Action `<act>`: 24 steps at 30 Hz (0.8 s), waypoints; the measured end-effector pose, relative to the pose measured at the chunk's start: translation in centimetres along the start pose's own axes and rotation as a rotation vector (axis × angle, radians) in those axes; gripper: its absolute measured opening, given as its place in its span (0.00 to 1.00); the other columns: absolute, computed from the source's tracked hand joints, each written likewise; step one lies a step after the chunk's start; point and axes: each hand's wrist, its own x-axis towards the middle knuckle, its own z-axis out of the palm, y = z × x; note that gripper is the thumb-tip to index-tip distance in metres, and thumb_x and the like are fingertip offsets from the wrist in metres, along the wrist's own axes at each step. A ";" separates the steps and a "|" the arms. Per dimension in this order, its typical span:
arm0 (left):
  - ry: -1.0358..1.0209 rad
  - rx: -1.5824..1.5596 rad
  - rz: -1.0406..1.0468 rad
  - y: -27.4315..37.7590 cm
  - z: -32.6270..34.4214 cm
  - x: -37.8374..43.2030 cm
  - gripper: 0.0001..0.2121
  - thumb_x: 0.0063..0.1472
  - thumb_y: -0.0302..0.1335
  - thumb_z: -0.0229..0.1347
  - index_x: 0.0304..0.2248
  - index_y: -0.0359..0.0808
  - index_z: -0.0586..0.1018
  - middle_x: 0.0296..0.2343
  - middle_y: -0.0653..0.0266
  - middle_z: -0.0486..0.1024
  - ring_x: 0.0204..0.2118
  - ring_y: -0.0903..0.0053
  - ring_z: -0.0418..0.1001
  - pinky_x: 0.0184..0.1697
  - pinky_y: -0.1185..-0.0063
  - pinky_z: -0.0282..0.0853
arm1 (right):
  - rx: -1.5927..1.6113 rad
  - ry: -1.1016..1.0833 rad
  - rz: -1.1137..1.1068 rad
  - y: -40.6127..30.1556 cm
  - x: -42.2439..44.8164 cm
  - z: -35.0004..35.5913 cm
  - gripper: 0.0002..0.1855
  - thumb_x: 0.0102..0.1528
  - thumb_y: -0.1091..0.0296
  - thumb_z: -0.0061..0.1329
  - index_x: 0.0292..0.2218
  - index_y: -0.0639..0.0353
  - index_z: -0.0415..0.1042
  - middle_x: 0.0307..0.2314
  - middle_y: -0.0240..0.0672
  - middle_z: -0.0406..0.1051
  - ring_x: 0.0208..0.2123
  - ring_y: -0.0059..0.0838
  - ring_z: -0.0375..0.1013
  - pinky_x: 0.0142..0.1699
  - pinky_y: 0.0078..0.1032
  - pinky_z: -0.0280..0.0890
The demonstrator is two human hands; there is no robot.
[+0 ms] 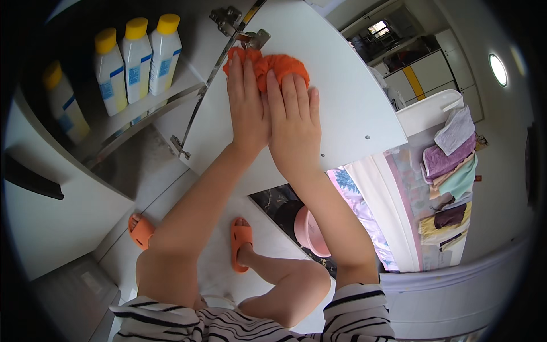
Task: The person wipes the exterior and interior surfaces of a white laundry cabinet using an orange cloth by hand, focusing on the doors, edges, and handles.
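An orange cloth [284,70] lies bunched against the inner face of a white cabinet door [342,98], which stands open. My left hand [248,107] presses the cloth's left part with its fingers stretched out, just below a metal hinge [255,39]. Beside it, touching at the thumb side, my right hand [294,113] bears on the larger bunch, some fingertips sunk into its folds. The palms hide part of the door.
Left of the door, white bottles [164,55] with yellow caps stand on a cabinet shelf [183,79]. A lower metal hinge [180,147] juts out at the door's edge. Below right sits a pink basin [311,231]. Folded cloths [448,158] hang further right.
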 end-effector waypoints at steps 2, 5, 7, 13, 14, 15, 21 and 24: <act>0.045 -0.031 -0.030 0.5 0.0 1.3 0.28 0.61 0.31 0.46 0.56 0.20 0.56 0.57 0.37 0.50 0.61 0.46 0.48 0.62 0.60 0.46 | 0.022 0.034 0.001 0.0 1.1 0.2 0.29 0.51 0.74 0.45 0.55 0.61 0.61 0.50 0.43 0.61 0.56 0.40 0.59 0.60 0.40 0.53; 0.016 0.019 0.034 -0.8 -0.8 1.9 0.28 0.61 0.30 0.46 0.56 0.22 0.57 0.57 0.38 0.53 0.61 0.46 0.49 0.62 0.61 0.47 | 0.047 0.077 -0.007 -0.5 1.9 0.9 0.29 0.51 0.74 0.45 0.55 0.61 0.60 0.50 0.44 0.61 0.56 0.41 0.58 0.60 0.40 0.53; -0.039 0.011 0.041 -1.8 -1.6 1.9 0.27 0.61 0.30 0.47 0.56 0.23 0.58 0.57 0.40 0.54 0.61 0.47 0.50 0.62 0.62 0.48 | 0.038 0.069 -0.004 -1.1 1.8 1.7 0.29 0.51 0.74 0.45 0.56 0.62 0.60 0.50 0.45 0.61 0.56 0.42 0.58 0.61 0.40 0.53; -0.127 0.054 -0.082 -4.2 -3.4 -2.1 0.28 0.60 0.31 0.47 0.57 0.25 0.57 0.56 0.42 0.55 0.61 0.49 0.50 0.63 0.64 0.46 | 0.168 -0.105 -0.055 -3.2 -1.5 3.1 0.30 0.50 0.75 0.44 0.56 0.62 0.60 0.51 0.44 0.61 0.57 0.41 0.57 0.61 0.40 0.51; -0.149 0.058 -0.124 -4.4 -3.7 -2.3 0.28 0.60 0.31 0.48 0.57 0.25 0.57 0.57 0.42 0.55 0.61 0.49 0.50 0.63 0.64 0.46 | 0.164 -0.098 -0.048 -3.4 -1.8 3.3 0.30 0.50 0.75 0.44 0.56 0.61 0.60 0.50 0.44 0.61 0.57 0.41 0.57 0.61 0.40 0.51; -0.111 0.023 -0.143 -3.9 -3.4 -2.3 0.29 0.60 0.31 0.48 0.57 0.25 0.57 0.57 0.42 0.54 0.61 0.49 0.50 0.63 0.64 0.46 | 0.158 -0.099 -0.043 -3.4 -2.1 3.4 0.30 0.50 0.75 0.43 0.56 0.61 0.60 0.50 0.44 0.61 0.57 0.40 0.57 0.61 0.40 0.51; 0.017 -0.180 -0.081 -0.5 -1.6 1.3 0.28 0.60 0.27 0.47 0.58 0.26 0.56 0.58 0.42 0.52 0.62 0.50 0.49 0.62 0.64 0.48 | 0.119 -0.046 0.039 -1.5 -0.3 0.4 0.29 0.51 0.78 0.41 0.56 0.61 0.60 0.51 0.45 0.61 0.57 0.40 0.58 0.61 0.44 0.50; 0.010 -0.118 -0.071 0.3 -1.7 1.5 0.27 0.58 0.23 0.48 0.57 0.28 0.59 0.57 0.43 0.54 0.60 0.50 0.52 0.60 0.66 0.54 | 0.093 -0.046 0.031 -1.1 -0.1 0.2 0.29 0.52 0.78 0.41 0.56 0.61 0.60 0.51 0.46 0.61 0.57 0.42 0.58 0.61 0.45 0.50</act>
